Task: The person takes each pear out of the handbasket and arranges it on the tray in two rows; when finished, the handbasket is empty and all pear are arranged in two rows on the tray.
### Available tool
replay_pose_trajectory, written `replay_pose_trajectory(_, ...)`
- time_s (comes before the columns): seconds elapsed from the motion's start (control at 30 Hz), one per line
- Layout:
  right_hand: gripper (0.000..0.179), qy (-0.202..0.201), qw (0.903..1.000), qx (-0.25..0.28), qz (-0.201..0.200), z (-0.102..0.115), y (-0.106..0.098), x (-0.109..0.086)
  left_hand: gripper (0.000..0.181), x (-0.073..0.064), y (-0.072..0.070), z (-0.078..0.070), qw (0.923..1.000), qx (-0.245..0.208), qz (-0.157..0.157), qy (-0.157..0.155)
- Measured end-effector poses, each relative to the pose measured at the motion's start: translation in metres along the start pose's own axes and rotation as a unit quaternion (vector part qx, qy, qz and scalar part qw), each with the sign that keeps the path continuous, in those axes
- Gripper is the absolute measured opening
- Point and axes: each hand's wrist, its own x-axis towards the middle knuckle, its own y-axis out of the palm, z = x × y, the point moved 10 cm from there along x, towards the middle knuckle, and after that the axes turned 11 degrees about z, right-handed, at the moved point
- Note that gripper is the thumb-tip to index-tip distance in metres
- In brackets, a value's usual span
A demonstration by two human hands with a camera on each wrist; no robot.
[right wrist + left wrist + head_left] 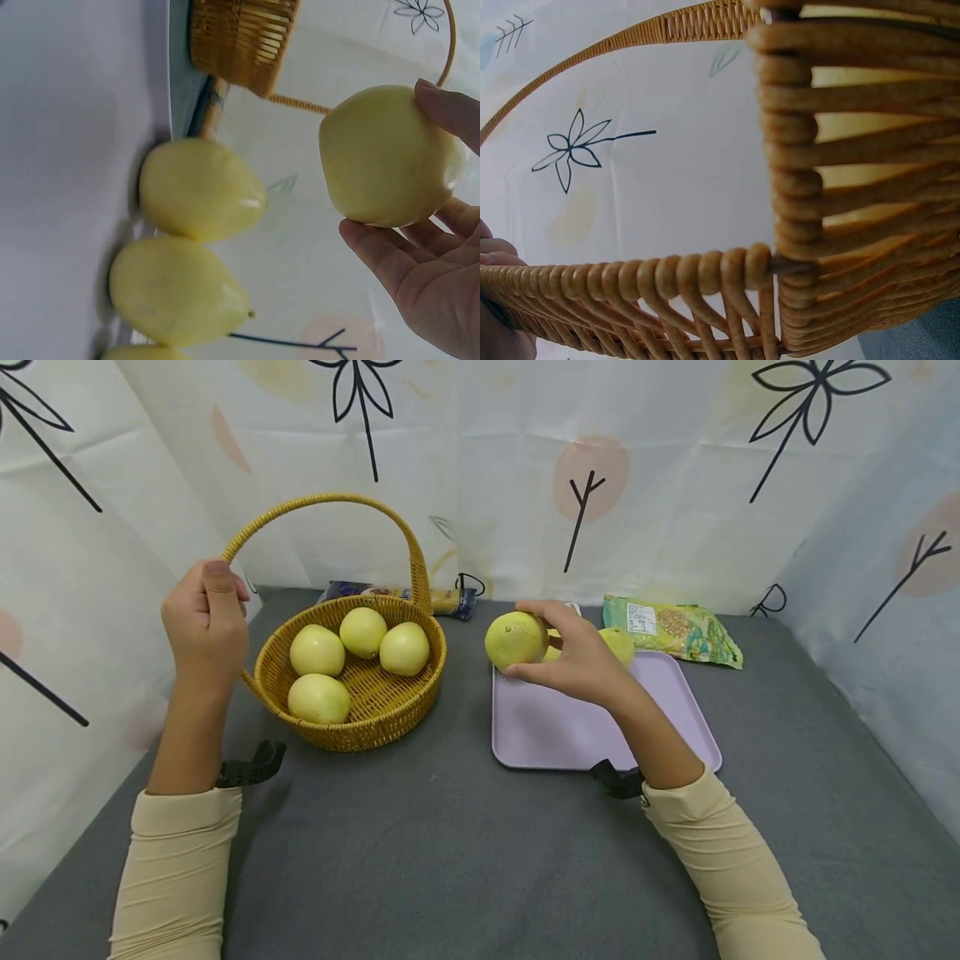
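A yellow-green fruit (515,639) is hanging near the far left corner of the lilac tray (551,727), the right hand (573,656) pinching it between thumb and fingers. The left hand (206,622) is clasping the left side of the handle (330,498) of the wicker basket (345,739), where four similar fruits (318,650) are lying. Smooth skin slipping from the fingers could be sending the held fruit rolling over the bench (420,860); an uneven pull on the handle could be tipping the basket. The handle's right leg and the rim are standing between that fruit and the basket's inside. More fruits (202,189) are sitting along the tray's far side, partly hidden by the right hand. Beyond, a green packet (675,627) is lying at right, a blue-ended packet (453,602) behind the basket, before a patterned curtain (487,485).
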Motion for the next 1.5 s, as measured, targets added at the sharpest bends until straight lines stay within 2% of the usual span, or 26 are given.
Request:
replay_pose_trajectory(0.2,0.074,0.016,0.9992,0.023,-0.027,-0.012,-0.027,-0.010,0.042,0.001,0.001,0.002,1.0000,-0.003,-0.002,-0.003)
replay_pose_trajectory(0.67,0.072,0.072,0.9911,0.017,-0.110,-0.038,-0.084,-0.033,0.042,0.000,-0.001,0.001,1.0000,0.000,-0.007,-0.002)
replay_pose_trajectory(0.93,0.074,0.131,0.9790,0.019,-0.155,-0.063,-0.114,-0.051,0.042,0.000,0.000,0.003,1.0000,-0.001,-0.006,-0.003)
replay_pose_trajectory(1.2,0.073,0.180,0.9702,0.032,-0.159,-0.088,-0.128,-0.063,0.041,0.000,-0.001,0.003,1.0000,0.004,-0.007,-0.006)
replay_pose_trajectory(1.5,0.079,0.260,0.9503,0.037,-0.166,-0.123,-0.139,-0.081,0.043,0.000,0.000,0.000,1.0000,0.002,-0.005,0.003)
